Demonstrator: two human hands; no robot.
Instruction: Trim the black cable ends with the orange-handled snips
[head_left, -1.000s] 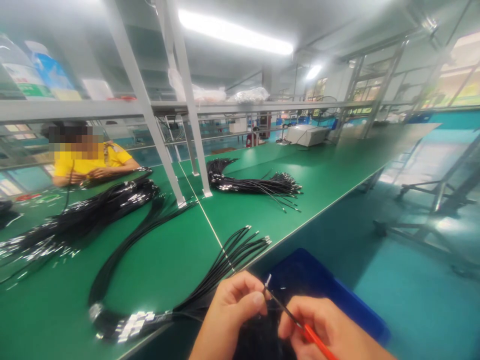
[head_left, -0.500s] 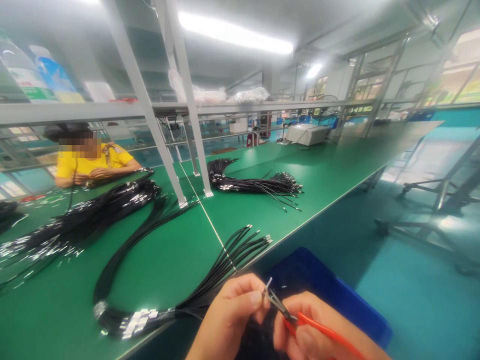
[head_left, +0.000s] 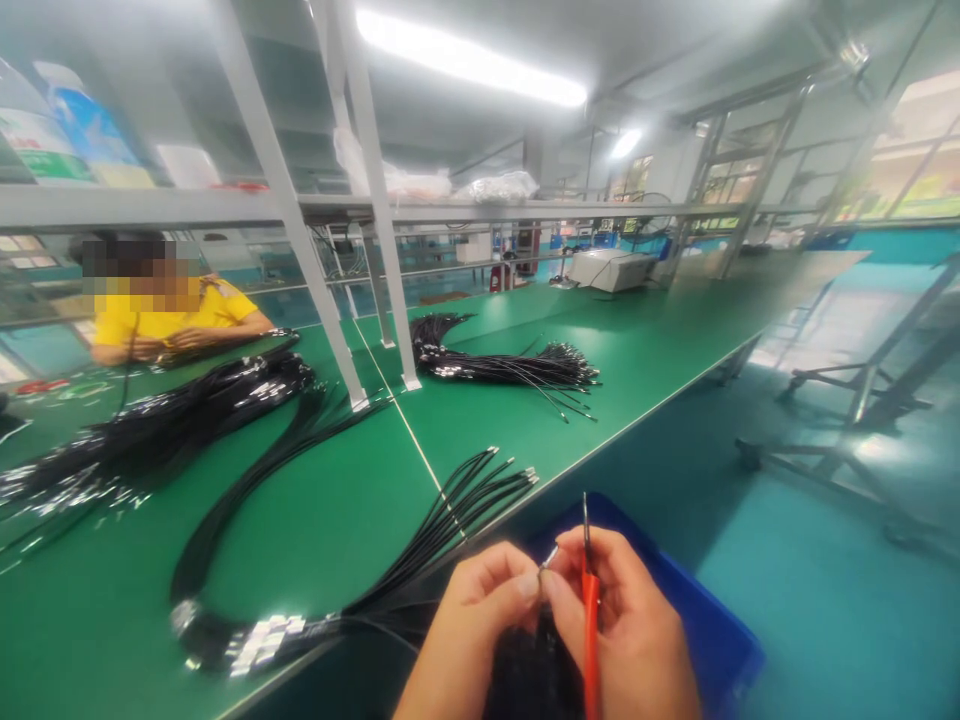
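Pinching cable end (head_left: 550, 557) — left hand (head_left: 491, 605); right hand (head_left: 634, 620) curled.

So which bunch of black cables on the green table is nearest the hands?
The looping bunch, its ends fanning out just beyond the left hand; the others lie farther away.

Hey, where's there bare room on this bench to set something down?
The flat green tabletop is bare inside the curve of the looped black cable bundle, and between the far black cable bundle and the boxy white device. It's crowded at left, where a glossy heap of black cables lies before the person in yellow.
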